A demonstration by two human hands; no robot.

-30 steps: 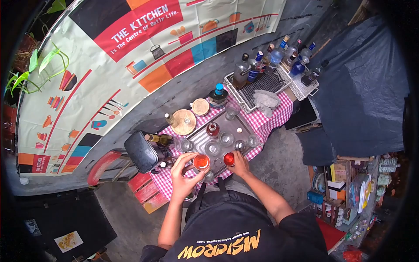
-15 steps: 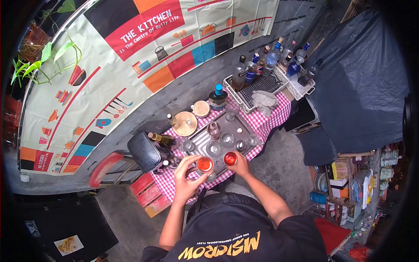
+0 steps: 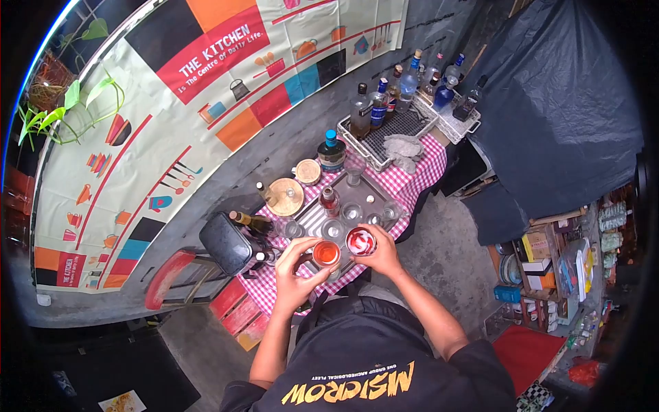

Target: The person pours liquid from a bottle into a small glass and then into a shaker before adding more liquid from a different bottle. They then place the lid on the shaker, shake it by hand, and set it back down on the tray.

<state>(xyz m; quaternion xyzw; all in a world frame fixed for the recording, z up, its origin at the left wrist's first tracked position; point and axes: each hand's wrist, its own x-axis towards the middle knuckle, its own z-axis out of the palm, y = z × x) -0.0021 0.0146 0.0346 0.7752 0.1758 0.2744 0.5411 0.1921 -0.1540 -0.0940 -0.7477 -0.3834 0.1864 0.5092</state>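
Note:
My left hand (image 3: 295, 276) is closed around a glass of orange-red drink (image 3: 327, 253), held up in front of my body over the near edge of the table. Beside it, my right hand (image 3: 383, 258) grips a second glass of red drink (image 3: 361, 241), whose surface shows pale white patches, perhaps ice or glare. The two glasses are close together but apart. Just beyond them, empty-looking glasses (image 3: 352, 213) stand on a grey tray (image 3: 376, 189), along with a small bottle of reddish liquid (image 3: 329, 200).
A pink checked cloth (image 3: 427, 161) covers the table. At the back stand a blue-capped bottle (image 3: 332, 151), a wooden-lidded mug (image 3: 307, 172) and a round wooden board (image 3: 285, 197). A wire rack (image 3: 374, 159) with several bottles and a grey rag (image 3: 403, 147) is at far right.
The right glass has risen toward the camera and now shows pale patches on its surface. My left hand keeps its hold on its glass. The whole view has shifted slightly.

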